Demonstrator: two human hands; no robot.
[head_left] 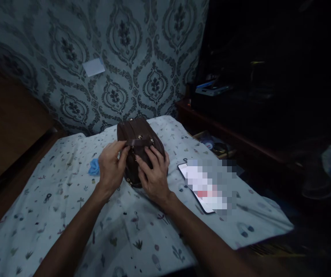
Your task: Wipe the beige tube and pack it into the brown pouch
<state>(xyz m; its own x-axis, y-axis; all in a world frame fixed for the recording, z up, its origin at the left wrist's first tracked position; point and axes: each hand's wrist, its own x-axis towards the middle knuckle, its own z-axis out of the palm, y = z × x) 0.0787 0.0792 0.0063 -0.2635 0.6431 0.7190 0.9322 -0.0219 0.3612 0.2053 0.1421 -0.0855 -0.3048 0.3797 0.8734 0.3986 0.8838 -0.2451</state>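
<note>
A dark brown bag [138, 129] with small metal studs lies on a white printed cloth [76, 215]. Across its top runs a short strap handle [138, 142]. My left hand [112, 165] pinches the left end of this handle between thumb and fingers. My right hand [155, 175] rests on the near right side of the bag, its fingers spread over the surface just below the handle. The underside of the bag and part of its near face are hidden by my hands.
A crumpled blue cloth [94, 167] lies left of the bag. To the right is a phone [197, 188] with its screen lit, partly blurred out. Patterned wallpaper [125, 38] rises behind. Dark furniture [258, 127] stands on the right, a brown wooden panel [12, 115] on the left.
</note>
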